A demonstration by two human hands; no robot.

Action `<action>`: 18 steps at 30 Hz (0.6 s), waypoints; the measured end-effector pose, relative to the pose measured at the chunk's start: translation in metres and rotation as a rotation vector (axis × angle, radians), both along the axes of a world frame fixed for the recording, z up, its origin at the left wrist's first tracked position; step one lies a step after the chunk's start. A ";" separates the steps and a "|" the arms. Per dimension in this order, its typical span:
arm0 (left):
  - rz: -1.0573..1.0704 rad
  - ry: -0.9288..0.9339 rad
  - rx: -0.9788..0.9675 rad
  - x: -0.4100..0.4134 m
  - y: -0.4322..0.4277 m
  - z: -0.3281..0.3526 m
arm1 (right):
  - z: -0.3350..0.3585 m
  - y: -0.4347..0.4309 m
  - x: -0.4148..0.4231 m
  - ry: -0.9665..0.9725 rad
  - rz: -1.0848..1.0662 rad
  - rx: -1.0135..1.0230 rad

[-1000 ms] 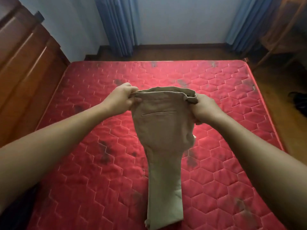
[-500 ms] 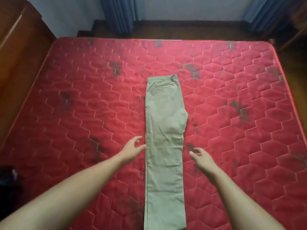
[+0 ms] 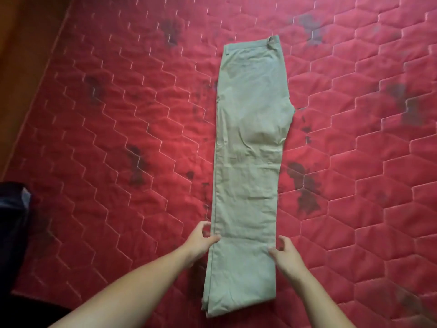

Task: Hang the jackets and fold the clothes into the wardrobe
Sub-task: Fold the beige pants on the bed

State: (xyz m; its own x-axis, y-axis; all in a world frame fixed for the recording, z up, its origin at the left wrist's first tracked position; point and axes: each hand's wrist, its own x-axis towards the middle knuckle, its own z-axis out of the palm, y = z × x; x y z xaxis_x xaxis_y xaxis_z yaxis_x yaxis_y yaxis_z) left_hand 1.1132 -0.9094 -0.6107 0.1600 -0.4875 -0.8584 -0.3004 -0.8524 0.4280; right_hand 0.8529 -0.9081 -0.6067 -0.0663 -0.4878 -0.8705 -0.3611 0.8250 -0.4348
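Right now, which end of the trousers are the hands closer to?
The hem end: left hand and right hand touch the leg edges near it; the waistband lies far beyond.

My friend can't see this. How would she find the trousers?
Look at the red quilted mattress. Down its middle lie khaki trousers, folded leg on leg, with the left hand and right hand touching their sides. Nothing else there is pale; the bundle at its left edge is dark.

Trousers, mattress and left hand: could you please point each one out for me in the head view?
trousers (image 3: 250,162): head view, on the thigh fabric.
mattress (image 3: 118,114): head view, on bare quilting left of the trousers.
left hand (image 3: 198,243): head view, on the back of the hand.
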 end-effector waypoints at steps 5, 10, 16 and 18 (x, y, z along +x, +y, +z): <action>0.198 0.006 0.015 -0.024 0.040 -0.024 | -0.039 0.042 -0.002 0.020 -0.129 -0.060; 0.120 -0.224 -0.117 -0.030 0.065 -0.040 | -0.048 0.073 -0.011 -0.143 -0.196 -0.024; 0.230 -0.083 -0.089 -0.025 0.087 -0.040 | -0.050 0.111 -0.005 -0.240 -0.153 -0.185; 0.236 -0.003 -0.097 -0.026 0.098 -0.032 | -0.050 0.118 -0.006 -0.267 -0.080 -0.207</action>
State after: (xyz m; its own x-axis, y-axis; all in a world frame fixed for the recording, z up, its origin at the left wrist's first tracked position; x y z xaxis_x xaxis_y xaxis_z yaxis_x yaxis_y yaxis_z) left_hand 1.0876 -0.8114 -0.6424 0.2820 -0.5166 -0.8085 -0.0990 -0.8538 0.5110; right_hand 0.8472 -0.7902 -0.6566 0.1057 -0.6586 -0.7450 -0.1496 0.7302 -0.6667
